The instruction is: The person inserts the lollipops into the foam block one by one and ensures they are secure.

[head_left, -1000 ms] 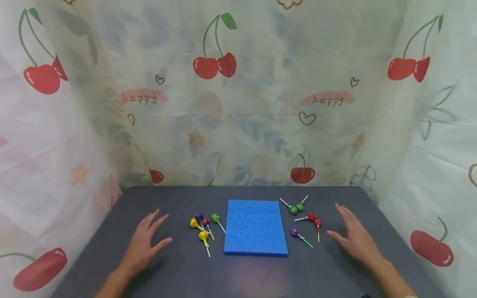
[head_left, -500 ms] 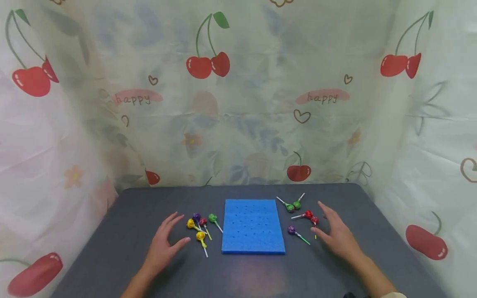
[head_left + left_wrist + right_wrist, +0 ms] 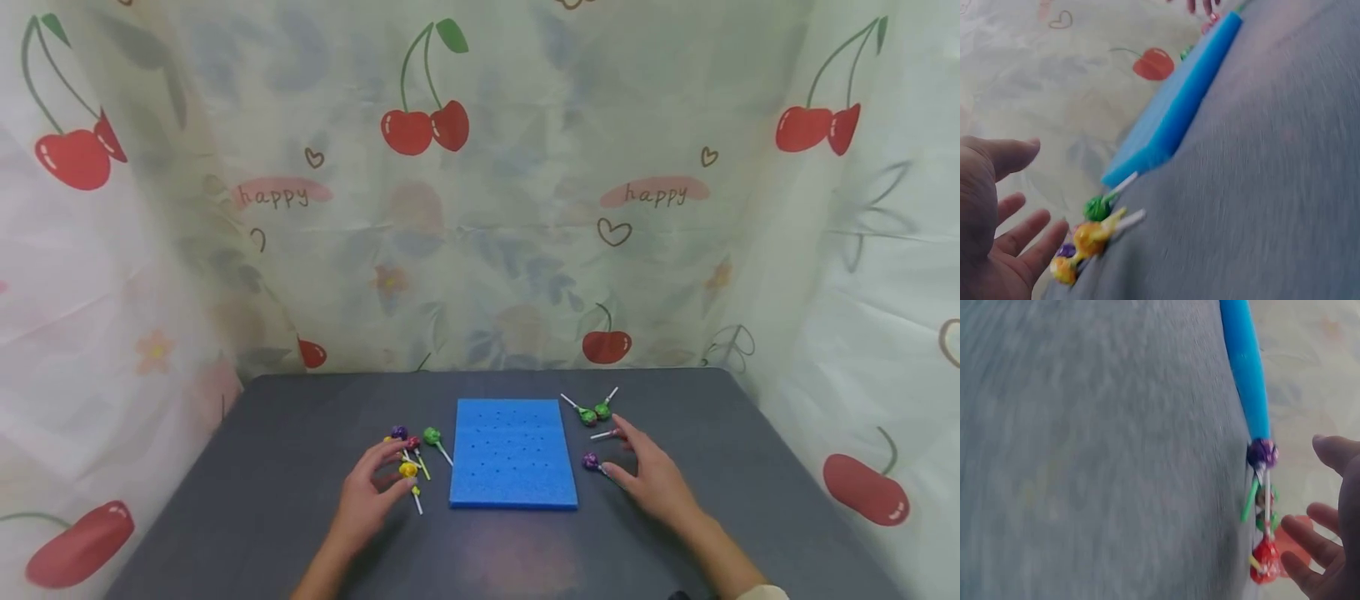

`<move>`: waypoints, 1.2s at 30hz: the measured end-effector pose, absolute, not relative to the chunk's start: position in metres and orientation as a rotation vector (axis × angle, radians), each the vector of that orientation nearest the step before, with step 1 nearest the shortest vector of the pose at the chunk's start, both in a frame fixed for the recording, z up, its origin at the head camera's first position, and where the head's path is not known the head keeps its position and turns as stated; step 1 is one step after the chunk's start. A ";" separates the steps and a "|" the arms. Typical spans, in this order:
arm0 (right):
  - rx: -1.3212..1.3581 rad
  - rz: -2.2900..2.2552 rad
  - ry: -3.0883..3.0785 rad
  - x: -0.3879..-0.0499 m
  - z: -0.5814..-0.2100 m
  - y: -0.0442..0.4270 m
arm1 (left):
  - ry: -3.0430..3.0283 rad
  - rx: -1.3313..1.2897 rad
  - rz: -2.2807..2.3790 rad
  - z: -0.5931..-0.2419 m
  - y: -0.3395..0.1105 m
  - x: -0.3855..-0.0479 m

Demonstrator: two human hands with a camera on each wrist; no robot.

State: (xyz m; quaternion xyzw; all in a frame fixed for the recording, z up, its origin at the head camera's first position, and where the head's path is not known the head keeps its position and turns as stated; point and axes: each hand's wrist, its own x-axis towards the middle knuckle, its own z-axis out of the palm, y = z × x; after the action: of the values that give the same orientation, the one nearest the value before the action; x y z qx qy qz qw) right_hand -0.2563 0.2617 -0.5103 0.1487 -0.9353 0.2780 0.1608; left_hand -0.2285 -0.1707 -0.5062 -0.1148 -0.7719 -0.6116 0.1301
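A blue foam board (image 3: 513,492) with rows of small holes lies mid-table. Left of it is a loose group of lollipops: yellow ones, a purple one (image 3: 399,432), a red one (image 3: 413,443) and a green one (image 3: 432,436). My left hand (image 3: 363,504) hovers over the near yellow lollipop (image 3: 407,470), fingers spread, partly covering the other yellow. On the right lie two green lollipops, a purple lollipop (image 3: 591,461) and red lollipops (image 3: 1265,559), mostly hidden in the head view behind my right hand (image 3: 656,483). That hand hangs over them with thumb and fingers apart, gripping nothing.
The dark grey table (image 3: 300,417) reaches back to a curtain (image 3: 517,250) printed with cherries and hearts. Curtain panels also stand at the left and right sides. One green lollipop (image 3: 588,417) lies close to the board's far right corner.
Both hands have moved inward toward the board, the left over the yellow lollipops and the right over the red and purple ones. The lollipops and board stay in place.
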 end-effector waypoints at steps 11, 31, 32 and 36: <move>0.445 0.734 -2.722 -0.261 -0.514 0.241 | -2.522 -0.171 -1.751 -0.505 -0.142 -0.232; 0.424 0.625 -2.844 -0.273 -0.516 0.231 | -2.635 -0.092 -1.724 -0.520 -0.112 -0.239; 0.423 0.622 -2.851 -0.274 -0.516 0.230 | -2.640 -0.087 -1.726 -0.520 -0.111 -0.240; 0.403 0.600 -2.883 -0.277 -0.514 0.228 | -2.675 -0.076 -1.729 -0.519 -0.109 -0.240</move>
State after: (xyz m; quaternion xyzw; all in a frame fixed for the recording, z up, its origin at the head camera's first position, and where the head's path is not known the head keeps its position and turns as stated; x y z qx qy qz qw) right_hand -0.2770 0.2280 -0.5143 0.1350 -0.9665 0.2012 0.0845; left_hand -0.2404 -0.1091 -0.5186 -0.0239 -0.8393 -0.5426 -0.0223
